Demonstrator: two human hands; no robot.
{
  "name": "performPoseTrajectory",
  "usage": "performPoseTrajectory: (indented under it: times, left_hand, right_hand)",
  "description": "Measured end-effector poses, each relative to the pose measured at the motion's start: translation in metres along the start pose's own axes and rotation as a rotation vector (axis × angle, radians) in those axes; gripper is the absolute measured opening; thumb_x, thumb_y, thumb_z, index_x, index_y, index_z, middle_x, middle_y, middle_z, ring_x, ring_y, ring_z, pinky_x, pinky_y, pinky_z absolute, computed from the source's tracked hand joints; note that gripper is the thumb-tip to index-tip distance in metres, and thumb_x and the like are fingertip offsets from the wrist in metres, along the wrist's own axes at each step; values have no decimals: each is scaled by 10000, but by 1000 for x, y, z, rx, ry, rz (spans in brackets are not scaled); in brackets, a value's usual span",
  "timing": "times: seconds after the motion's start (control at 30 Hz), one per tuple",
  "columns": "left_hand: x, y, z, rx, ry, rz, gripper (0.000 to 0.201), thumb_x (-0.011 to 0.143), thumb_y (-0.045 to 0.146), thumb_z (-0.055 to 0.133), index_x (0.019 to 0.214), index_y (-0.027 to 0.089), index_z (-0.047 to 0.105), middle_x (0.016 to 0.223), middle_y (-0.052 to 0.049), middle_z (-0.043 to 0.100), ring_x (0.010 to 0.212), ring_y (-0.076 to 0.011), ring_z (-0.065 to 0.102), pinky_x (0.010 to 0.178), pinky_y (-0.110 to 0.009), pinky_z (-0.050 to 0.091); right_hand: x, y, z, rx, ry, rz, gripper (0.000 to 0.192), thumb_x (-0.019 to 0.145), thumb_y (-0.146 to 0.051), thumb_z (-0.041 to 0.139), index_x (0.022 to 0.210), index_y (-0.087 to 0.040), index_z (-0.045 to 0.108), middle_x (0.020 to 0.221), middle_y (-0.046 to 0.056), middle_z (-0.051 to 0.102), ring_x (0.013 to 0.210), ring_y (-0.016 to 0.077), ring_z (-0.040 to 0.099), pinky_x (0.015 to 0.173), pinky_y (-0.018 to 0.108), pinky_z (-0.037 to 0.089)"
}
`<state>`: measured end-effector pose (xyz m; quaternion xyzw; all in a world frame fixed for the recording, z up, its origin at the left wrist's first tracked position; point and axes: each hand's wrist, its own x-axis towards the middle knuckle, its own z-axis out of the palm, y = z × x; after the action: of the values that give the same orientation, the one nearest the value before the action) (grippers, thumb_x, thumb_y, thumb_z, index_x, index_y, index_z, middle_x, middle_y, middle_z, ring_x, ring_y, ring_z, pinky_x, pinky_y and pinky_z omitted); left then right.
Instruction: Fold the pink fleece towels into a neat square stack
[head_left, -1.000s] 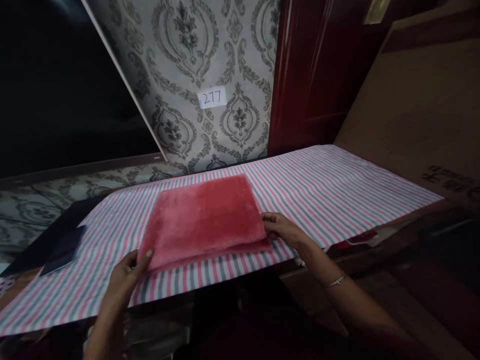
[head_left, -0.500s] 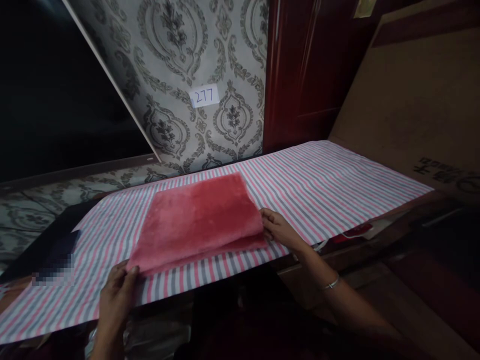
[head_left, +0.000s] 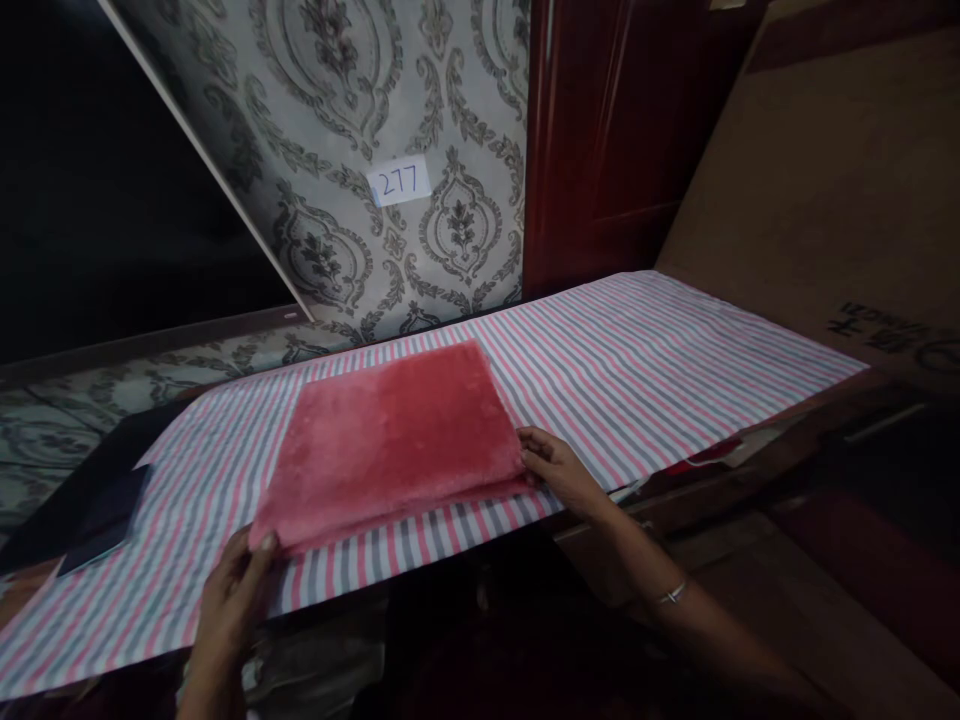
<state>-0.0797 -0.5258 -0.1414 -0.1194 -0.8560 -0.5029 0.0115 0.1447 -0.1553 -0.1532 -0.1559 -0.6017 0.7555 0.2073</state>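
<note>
A folded pink plush cloth (head_left: 397,430) lies on a striped sheet (head_left: 615,360) of pink, grey and white. Its nap looks paler on the left and deeper red on the right, and a lower layer shows along the near edge. At the near left corner, my left hand (head_left: 234,580) pinches the cloth, thumb on top and fingers mostly hidden beneath. My right hand (head_left: 553,465), with a bracelet on the wrist, grips the near right corner between thumb and curled fingers.
A large dark screen (head_left: 127,180) stands at the back left, and a cardboard box (head_left: 817,180) at the right. Dark flat items (head_left: 109,510) lie on the left end. A paper marked 277 (head_left: 401,180) is on the patterned wall. The sheet's front edge runs close to both hands.
The near right part of the top layer has come down, so less of the lower layer shows. Both hands keep hold of the corners. The view has shifted slightly.
</note>
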Motion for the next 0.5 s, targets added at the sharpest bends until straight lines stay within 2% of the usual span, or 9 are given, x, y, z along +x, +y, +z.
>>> performPoseTrajectory:
  times: [0.17,0.27,0.33,0.4,0.43,0.5]
  left_hand:
    - [-6,2,8,-54,78,-86,536,684,687,656,948,220,673,1040,-39,697,1086,-292,608,1000,-397,451]
    - [-9,-1,7,-61,43,-123,535,697,677,659,971,218,667,1016,-37,709,1033,-287,626,928,-389,491]
    - [-11,-2,6,-80,-18,-130,558,678,674,686,1003,222,656,1017,-34,710,1007,-282,639,888,-377,514]
    - [-11,-2,4,-89,-75,-112,606,655,665,719,1062,224,637,1049,-44,704,1024,-282,642,888,-370,524]
    - [-11,-2,4,-94,-85,-82,646,646,657,735,1113,227,619,1092,-55,694,1053,-284,638,901,-369,525]
    - [-9,-4,4,-91,-71,22,749,636,636,755,1241,238,561,1227,-83,646,1126,-287,617,939,-371,519]
  right_hand:
    - [0,5,-3,0,88,14,388,712,-540,715,889,-229,563,587,-75,457,464,91,415,471,231,349]
    - [-3,11,-5,15,86,-8,455,740,-565,702,1028,-239,569,622,-74,471,478,97,426,483,230,361]
    - [-7,14,-6,-9,40,-69,589,765,-522,713,1253,-260,515,737,-53,540,530,104,472,514,231,393]
    - [-11,17,-7,-121,-5,-156,727,802,-453,710,1436,-286,394,939,-1,606,648,126,554,594,249,453]
    - [-13,18,-7,-214,-16,-211,738,826,-421,693,1475,-288,367,1046,32,617,746,151,597,665,271,486]
    - [-14,21,-7,-426,-16,-343,647,879,-358,627,1482,-278,407,1205,83,604,984,217,623,845,341,507]
